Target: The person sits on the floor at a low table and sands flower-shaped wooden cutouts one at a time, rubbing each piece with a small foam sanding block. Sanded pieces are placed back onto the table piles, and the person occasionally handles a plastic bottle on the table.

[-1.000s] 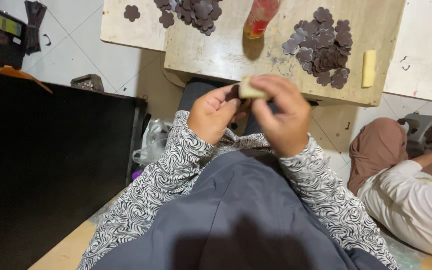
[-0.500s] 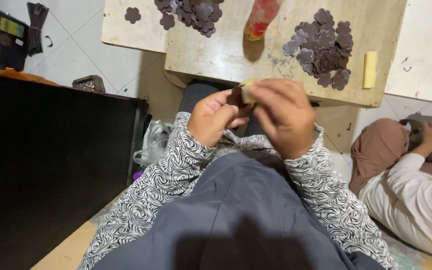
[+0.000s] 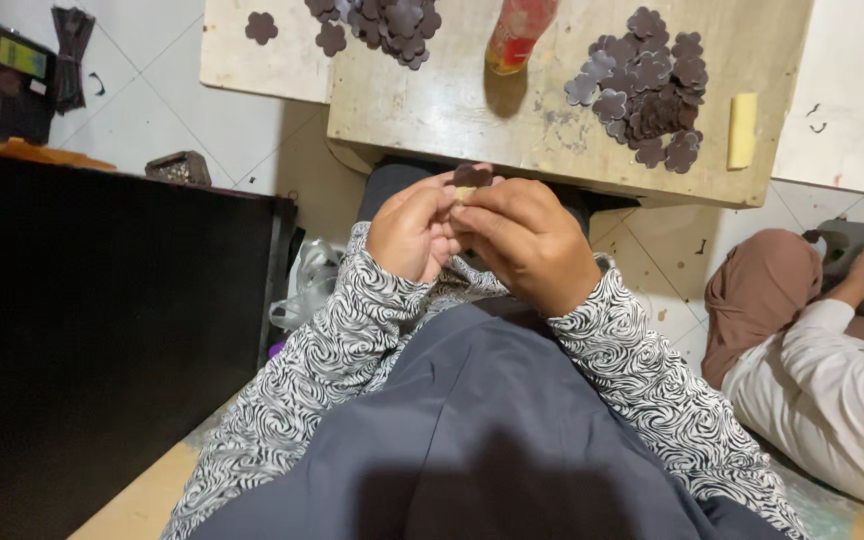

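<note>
Brown flower cutout [image 3: 472, 175] between both hands

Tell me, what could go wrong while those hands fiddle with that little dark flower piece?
1. The dark flower piece sits only at the fingertips of the left hand and right hand, over the lap, so it might slip down and get lost.
2. The red bottle stands close to the pile of flower pieces on the wooden board; a reaching arm could perhaps knock it over.

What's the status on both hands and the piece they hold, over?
Left hand and right hand together, pinching a dark flower-shaped piece. More pieces piled on the board ahead. Nothing in the way.
</note>
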